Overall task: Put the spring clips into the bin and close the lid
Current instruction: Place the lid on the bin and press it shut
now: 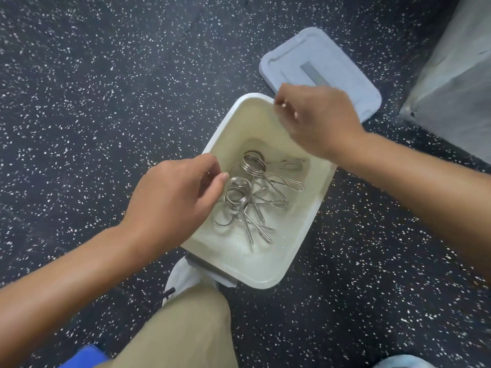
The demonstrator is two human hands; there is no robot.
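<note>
A translucent white bin point(268, 274) stands open on the speckled black floor. Several metal spring clips point(252, 187) lie tangled on its bottom. My left hand point(175, 197) hovers over the bin's left rim, fingers loosely curled, holding nothing. My right hand point(316, 118) is above the bin's far right corner, blurred, fingers curled, with nothing visible in it. The grey-blue lid point(324, 57) lies flat on the floor just beyond the bin, partly hidden by my right hand.
My knee in tan trousers point(186, 330) and a white shoe point(183, 277) sit against the bin's near edge. A grey block point(457, 83) stands at the right. A blue object point(87, 354) shows at the bottom left.
</note>
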